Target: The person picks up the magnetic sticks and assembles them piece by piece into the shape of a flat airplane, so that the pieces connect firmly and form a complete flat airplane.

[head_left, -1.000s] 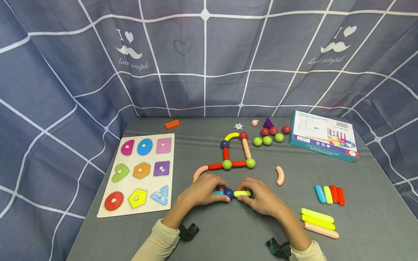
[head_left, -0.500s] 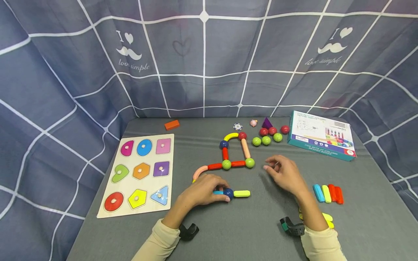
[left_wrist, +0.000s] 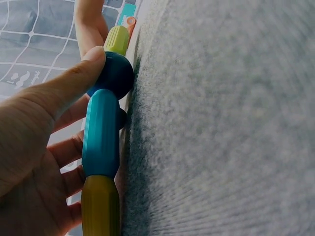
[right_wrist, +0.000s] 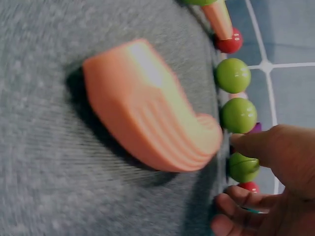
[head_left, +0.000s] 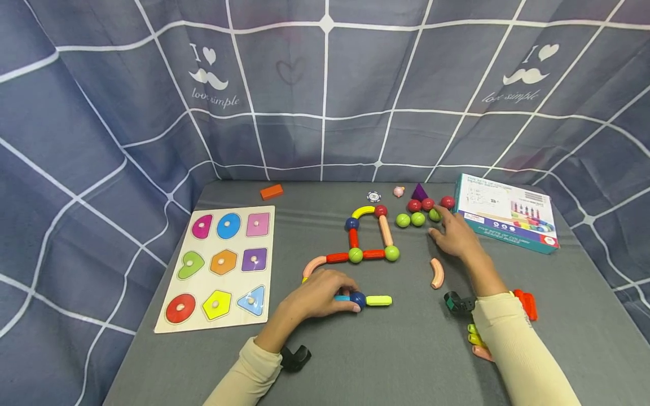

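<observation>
Printed on the teal-and-white cardboard box (head_left: 508,210) at the far right is "FIVE SETS OF COLUMN BEADED BOXES"; its finer print is too small to read. The blue-grey fabric curtain (head_left: 289,138), with a white grid, twice bears "I", a heart, a moustache and "love simple". It surrounds the back and sides of the grey cloth-covered table (head_left: 386,355).

Near the front middle, the left hand (head_left: 321,294) grasps the glossy dark blue ball (head_left: 358,299), thumb against it. The ball joins a fluted light blue rod (left_wrist: 101,135) to a lime-yellow rod (head_left: 379,300); a mustard rod (left_wrist: 101,206) follows the light blue one. The right hand (head_left: 455,234) reaches over a shiny green ball (head_left: 434,215), thumb and fingers spread and not clenched; whether they touch it is unclear.

Beside that ball are two more green balls, red balls (head_left: 414,206) and a purple pyramid (head_left: 418,192). A ring of coloured rods and balls (head_left: 374,254) lies beyond the left hand, and a curved peach rod (head_left: 437,274) near the right. The right sleeve (head_left: 518,344) partly hides yellow rods (head_left: 475,339) and red rods (head_left: 528,305). A pale wooden shape-puzzle board (head_left: 223,282) lies at left, with an orange block (head_left: 271,192) behind it.
</observation>
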Available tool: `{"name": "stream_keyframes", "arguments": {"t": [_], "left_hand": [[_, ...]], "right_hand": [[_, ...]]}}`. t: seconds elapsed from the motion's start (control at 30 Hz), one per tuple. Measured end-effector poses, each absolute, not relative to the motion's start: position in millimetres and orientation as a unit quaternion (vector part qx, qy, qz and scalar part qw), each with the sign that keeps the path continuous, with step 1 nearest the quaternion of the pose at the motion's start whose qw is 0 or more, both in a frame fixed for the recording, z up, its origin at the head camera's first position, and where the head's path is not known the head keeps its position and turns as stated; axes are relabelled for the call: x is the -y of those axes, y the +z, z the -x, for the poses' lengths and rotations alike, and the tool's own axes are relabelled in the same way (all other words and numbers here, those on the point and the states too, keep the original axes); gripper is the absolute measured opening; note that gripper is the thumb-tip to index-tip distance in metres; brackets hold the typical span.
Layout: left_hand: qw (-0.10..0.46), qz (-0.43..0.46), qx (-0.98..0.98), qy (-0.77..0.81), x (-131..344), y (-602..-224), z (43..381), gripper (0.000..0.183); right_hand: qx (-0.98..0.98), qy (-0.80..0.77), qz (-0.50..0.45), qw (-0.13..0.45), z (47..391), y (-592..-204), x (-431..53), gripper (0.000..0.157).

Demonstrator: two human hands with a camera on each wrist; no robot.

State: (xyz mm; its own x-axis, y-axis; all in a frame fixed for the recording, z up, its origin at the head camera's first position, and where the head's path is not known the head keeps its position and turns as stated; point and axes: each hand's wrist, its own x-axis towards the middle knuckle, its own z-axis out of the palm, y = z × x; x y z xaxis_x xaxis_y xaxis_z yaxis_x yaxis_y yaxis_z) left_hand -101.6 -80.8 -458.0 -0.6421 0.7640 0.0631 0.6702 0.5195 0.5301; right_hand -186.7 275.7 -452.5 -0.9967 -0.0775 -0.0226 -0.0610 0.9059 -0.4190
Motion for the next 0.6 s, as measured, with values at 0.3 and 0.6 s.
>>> {"name": "stream_keyframes", "arguments": {"t": [0.3, 0.6], "left_hand": [[0.093, -0.394, -0.878, 0.256, 77, -459, 99, 0.035], [0.071, -0.402, -0.881, 0.239, 72, -459, 95, 0.038]], "right_hand": [[-0.983, -0.186, 0.013, 0.006, 183, -458, -279, 0.044], [-0.971, -0.226, 0.062, -0.033, 140, -448, -273, 0.034]]}}
